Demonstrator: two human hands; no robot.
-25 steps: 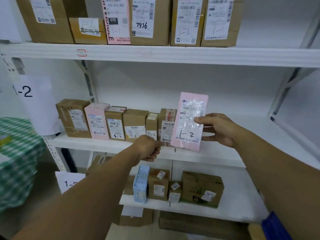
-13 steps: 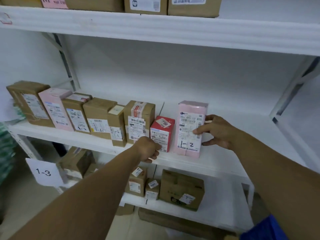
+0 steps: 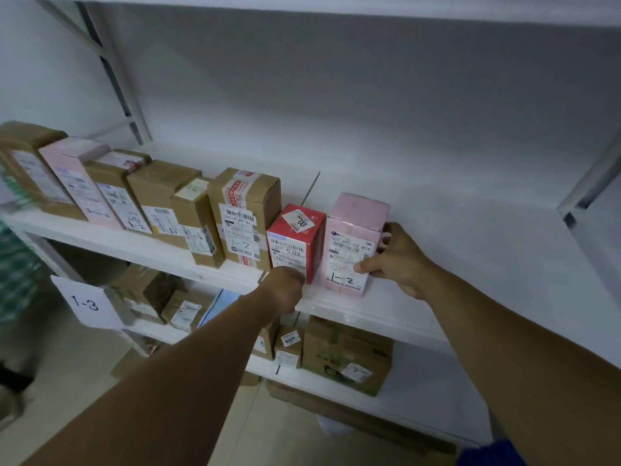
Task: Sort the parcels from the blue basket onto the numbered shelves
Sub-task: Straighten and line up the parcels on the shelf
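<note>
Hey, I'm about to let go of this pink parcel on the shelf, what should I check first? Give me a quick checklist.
1. Upright: the pink parcel stands on the shelf: ok.
2. Its handwritten 1-2 faces outward: ok.
3. The neighbouring brown box is also marked 1-2: ok.
4. This shelf's own number: cannot tell; only the 1-3 sign shows, lower down.
5. The right hand is off the parcel: not ok; thumb on label, fingers round its side.
6. The left hand is empty: cannot tell; curled at the shelf edge.
</note>
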